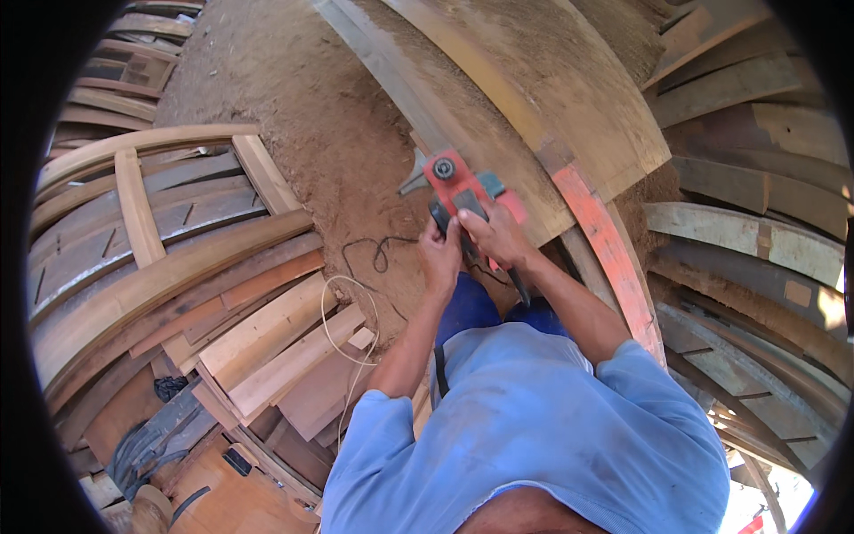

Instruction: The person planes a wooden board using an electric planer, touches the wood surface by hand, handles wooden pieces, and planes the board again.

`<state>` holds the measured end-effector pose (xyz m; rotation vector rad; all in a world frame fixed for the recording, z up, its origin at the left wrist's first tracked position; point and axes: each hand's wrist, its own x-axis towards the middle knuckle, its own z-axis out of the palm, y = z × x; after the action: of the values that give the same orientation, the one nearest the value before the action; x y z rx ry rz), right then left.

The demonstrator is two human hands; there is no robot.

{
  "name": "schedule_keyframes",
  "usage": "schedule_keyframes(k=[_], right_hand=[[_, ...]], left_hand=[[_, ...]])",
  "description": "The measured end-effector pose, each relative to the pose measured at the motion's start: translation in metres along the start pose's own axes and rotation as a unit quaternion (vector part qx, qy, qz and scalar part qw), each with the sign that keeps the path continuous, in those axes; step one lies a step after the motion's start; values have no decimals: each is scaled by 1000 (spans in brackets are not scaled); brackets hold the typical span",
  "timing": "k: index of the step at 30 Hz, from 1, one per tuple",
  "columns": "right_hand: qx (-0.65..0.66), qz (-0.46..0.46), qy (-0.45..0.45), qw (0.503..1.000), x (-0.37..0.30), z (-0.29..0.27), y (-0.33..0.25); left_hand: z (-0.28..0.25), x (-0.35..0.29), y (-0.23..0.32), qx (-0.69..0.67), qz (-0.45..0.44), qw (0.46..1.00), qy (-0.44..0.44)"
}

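Note:
In front of my body, both hands are on a red electric planer (pixel 463 187) with a black round knob, a dark handle and a teal part on its side. My right hand (pixel 498 236) wraps the rear of it from the right, thumb on top. From the left, my left hand (pixel 438 258) has its fingers closed against the dark handle; what the fingertips press is too small to make out. The planer is at the near end of a long grey-faced board (pixel 382 71). A grey metal-looking bracket (pixel 414 173) shows beside its left side.
A long board with an orange-red painted part (pixel 605 249) runs along my right, over a wide wooden sheet (pixel 578 98). Dark cord (pixel 381 254) lies on the dirt floor. Wooden frames (pixel 142 205) and stacked planks (pixel 276 338) stand left; more timber (pixel 756 222) is at right.

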<state>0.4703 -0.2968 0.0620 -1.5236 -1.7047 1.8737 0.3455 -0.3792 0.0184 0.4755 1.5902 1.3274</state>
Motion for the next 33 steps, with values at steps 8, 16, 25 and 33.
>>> schedule_keyframes(k=[8,16,25,33], right_hand=[[2,-151,55,987,136,3,-97],[21,-96,37,994,155,7,-107],[-1,-31,11,999,-30,-7,0],[35,2,1,999,-113,-6,68]], left_hand=[[-29,154,54,28,108,993,31],[-39,178,55,8,92,996,14],[-5,-23,-16,140,43,989,-3],[12,-116,-42,113,-31,992,-48]])
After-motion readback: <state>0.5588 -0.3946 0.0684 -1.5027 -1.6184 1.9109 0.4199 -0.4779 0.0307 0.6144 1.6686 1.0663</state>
